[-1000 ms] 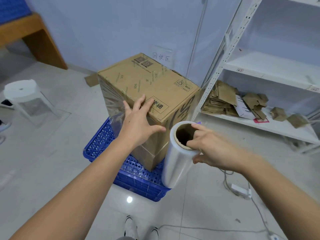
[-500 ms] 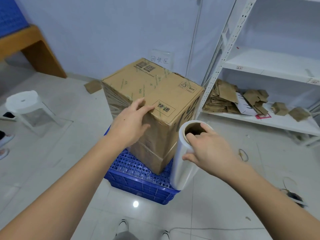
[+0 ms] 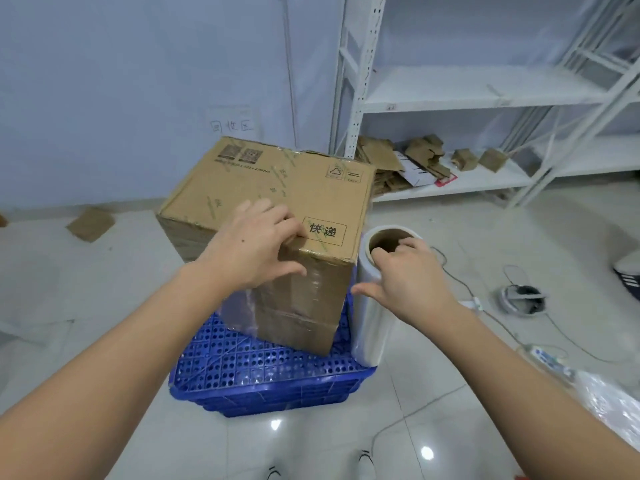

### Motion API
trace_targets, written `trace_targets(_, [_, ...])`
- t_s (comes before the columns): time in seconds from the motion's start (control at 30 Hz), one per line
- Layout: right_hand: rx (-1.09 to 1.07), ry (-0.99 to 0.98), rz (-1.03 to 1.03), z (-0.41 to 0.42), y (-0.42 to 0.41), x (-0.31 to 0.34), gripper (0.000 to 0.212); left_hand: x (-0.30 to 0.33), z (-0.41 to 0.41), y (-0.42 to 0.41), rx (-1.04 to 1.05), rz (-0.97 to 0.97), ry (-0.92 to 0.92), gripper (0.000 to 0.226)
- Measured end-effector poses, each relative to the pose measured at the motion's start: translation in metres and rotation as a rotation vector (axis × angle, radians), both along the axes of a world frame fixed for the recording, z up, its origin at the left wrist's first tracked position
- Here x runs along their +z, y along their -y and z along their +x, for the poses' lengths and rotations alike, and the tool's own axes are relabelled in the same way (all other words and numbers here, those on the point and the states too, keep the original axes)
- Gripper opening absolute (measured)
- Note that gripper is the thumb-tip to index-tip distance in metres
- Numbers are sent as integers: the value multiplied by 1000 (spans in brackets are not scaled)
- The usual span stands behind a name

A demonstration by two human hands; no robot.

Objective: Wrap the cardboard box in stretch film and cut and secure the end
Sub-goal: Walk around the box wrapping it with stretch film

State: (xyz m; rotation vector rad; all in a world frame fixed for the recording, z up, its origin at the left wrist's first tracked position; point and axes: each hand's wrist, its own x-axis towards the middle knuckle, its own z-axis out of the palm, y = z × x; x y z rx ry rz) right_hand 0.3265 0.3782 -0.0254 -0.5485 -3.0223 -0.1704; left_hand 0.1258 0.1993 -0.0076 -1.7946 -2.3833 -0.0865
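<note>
Left hand (image 3: 258, 245) lies on the near top edge of the cardboard box (image 3: 277, 202). Fingers curl on the top face, thumb hangs down the near side, so it grips the edge and steadies the box. Right hand (image 3: 407, 277) holds the stretch film roll (image 3: 372, 320) at its upper end: fingertips hooked into the cardboard core (image 3: 386, 239), thumb spread out toward the box.

Roll stands just beside the box's near right corner. Long axis near vertical, slightly tilted, open core end pointing up at the camera, bottom end down by the crate's right edge. Can't tell if it rests on the crate or hangs free.

Box sits on the blue perforated crate (image 3: 263, 379) on the floor, toward the crate's far side, one vertical corner facing the camera, printed top face up.

Progress: film already shows on the box's side faces, glossy and wrinkled over the near left corner and across the near face. Top face is bare cardboard. Film tail is not visibly cut from the roll, so the judgement is mid-wrap. Left: more turns, cut, press the end down. No cutter in view.

Behind: white shelving (image 3: 485, 98) with cardboard scraps (image 3: 415, 161).
</note>
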Motion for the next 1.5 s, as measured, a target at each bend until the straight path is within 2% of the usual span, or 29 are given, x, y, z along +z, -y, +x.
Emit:
trace_targets(0.1, [19,-82,11,0,-3,-3,55,-8,1,-17,-62,-59,54,97])
trace_targets(0.17, [26,-95,8,2,-4,-2,54,-14,4,-26,-56,-113,17,108])
trace_targets(0.27, [82,-90,-20,8,-7,-1,49,-19,1,-31,-48,-116,-29,106])
trace_targets(0.43, [184,-17,-45,28,-6,6,40,-21,2,-34,-40,-108,-5,104])
trace_targets(0.57, [240,-6,-94,43,0,11,45,-20,3,-37,-31,-88,5,104])
trace_targets(0.73, [262,59,-202,51,3,16,31,-21,2,-39,-17,-90,7,104])
trace_targets(1.0, [316,83,-346,46,21,20,33,-21,5,-38,1,-81,12,101])
trace_targets(1.1, [320,114,-279,44,22,24,24,-21,7,-41,15,-81,12,100])
trace_targets(1.2, [301,161,-129,45,33,26,22,-21,11,-46,31,-82,21,102])
trace_targets(1.33, [126,46,12,42,56,11,14,-19,15,-51,53,-80,36,102])
trace_targets(1.4, [38,-32,22,38,61,1,23,-19,18,-53,62,-80,32,102])
trace_targets(1.5, [-92,-22,70,30,67,1,58,-21,22,-54,74,-67,40,101])
